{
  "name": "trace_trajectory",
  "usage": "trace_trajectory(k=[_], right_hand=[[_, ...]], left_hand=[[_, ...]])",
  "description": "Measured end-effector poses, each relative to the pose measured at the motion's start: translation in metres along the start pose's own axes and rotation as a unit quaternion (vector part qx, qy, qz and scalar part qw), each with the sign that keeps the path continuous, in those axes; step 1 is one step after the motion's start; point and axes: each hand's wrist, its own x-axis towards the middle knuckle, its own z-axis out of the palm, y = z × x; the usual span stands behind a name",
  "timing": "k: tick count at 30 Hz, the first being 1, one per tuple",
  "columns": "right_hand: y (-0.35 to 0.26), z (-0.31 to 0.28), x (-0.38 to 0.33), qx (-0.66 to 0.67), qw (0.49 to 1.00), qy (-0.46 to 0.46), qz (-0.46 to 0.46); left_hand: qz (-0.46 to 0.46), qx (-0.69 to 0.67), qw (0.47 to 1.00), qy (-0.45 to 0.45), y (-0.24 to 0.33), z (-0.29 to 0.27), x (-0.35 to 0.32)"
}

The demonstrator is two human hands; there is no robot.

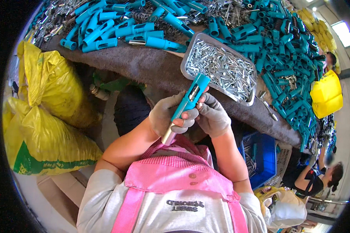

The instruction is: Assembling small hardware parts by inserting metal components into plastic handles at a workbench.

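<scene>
While the left hand (pixel 165 112) gripped the teal holder (pixel 198 84) in front of the apron (pixel 142 171) and the right hand (pixel 214 116) pinched its side, metal (pixel 193 92) already showed inside; piled holders (pixel 287 58) on the surface (pixel 144 68) apparently remained.

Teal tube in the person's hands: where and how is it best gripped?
Probably around the nearer part of the teal tube, from the left, as the left hand holds it: that stretch looks closed, while the cutout farther up exposes a metal piece. The tube slants, upper end away and rightward, so fingers wrapped across its length should suit.
</scene>
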Motion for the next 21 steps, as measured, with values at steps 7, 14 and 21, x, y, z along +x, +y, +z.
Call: trace_trajectory(k=[7,14,21], right_hand=[[0.012,0.003,-0.002,0.005,0.994,0.081,0.079],[0.03,0.052,-0.009,-0.343,0.936,-0.06,0.056],[0.017,0.066,0.02,-0.537,0.843,-0.036,-0.012]], left_hand=[[-0.011,0.02,0.999,0.042,0.0,-0.003,-0.014],[0.177,0.162,0.959,0.154,0.006,0.003,-0.03],[0.226,0.044,0.971,0.066,0.028,0.005,-0.034]])
